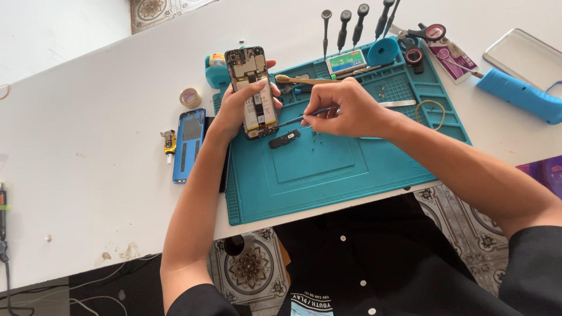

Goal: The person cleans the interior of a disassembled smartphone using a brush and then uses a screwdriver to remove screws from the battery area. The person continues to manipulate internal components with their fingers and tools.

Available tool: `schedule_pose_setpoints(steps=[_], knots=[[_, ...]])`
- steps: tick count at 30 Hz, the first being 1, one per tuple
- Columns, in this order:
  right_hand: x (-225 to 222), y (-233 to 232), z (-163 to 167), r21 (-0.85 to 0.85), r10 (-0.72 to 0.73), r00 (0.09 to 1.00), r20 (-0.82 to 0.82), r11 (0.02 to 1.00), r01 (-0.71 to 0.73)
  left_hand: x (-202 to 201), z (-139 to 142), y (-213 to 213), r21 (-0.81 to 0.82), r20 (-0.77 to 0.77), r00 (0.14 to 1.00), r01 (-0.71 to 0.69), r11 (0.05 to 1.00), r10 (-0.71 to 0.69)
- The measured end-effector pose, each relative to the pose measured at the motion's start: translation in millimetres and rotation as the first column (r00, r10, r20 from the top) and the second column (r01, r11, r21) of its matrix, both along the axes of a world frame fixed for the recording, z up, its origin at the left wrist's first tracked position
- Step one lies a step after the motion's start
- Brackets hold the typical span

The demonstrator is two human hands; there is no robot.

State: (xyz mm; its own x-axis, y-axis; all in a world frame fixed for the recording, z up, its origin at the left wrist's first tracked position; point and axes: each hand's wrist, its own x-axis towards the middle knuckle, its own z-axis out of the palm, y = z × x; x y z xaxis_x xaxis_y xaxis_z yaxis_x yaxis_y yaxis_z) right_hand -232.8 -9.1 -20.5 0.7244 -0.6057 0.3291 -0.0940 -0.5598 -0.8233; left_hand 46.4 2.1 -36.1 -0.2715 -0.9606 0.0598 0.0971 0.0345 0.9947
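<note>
White tabletop [88, 175] spreads under everything I watch, and on it lies the teal silicone work mat [328, 175], directly below both of my grips. My left hand [237, 108] is wrapped around an opened smartphone [253, 90], back cover off, board and battery facing up; fingers curl over its right edge and the thumb side clamps the left, holding it tilted above the mat's upper left corner. My right hand [351, 108] is pinched closed on a thin blue-handled tool [304, 117], whose tip points toward the phone's lower right edge; I cannot tell whether tip and phone touch. Just under that tool, on the mat, rests a small black rectangular part [284, 138]. Left of the phone grip, off the mat, lies the blue back cover [188, 143], with a small yellow part [169, 142] beside it and a tape roll [189, 97] above. Beyond the right hand stand several screwdrivers [344, 26] in a row, with scissors [422, 34] further right. A rubber band [431, 112] lies just right of my right wrist.
</note>
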Motion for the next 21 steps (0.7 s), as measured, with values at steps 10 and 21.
schedule_pose_setpoints(steps=[10,21], knots=[[0.3,-5.0,9.5,0.167,-0.011,0.995,0.096,0.986,-0.005,-6.6,4.7,0.1,-0.057,-0.443,0.883,-0.202,0.978,0.156],[9.2,-6.2,-0.9,0.139,-0.142,0.989,0.038,0.981,0.136,5.2,4.8,-4.7,-0.042,-0.609,0.739,-0.393,0.919,0.288]])
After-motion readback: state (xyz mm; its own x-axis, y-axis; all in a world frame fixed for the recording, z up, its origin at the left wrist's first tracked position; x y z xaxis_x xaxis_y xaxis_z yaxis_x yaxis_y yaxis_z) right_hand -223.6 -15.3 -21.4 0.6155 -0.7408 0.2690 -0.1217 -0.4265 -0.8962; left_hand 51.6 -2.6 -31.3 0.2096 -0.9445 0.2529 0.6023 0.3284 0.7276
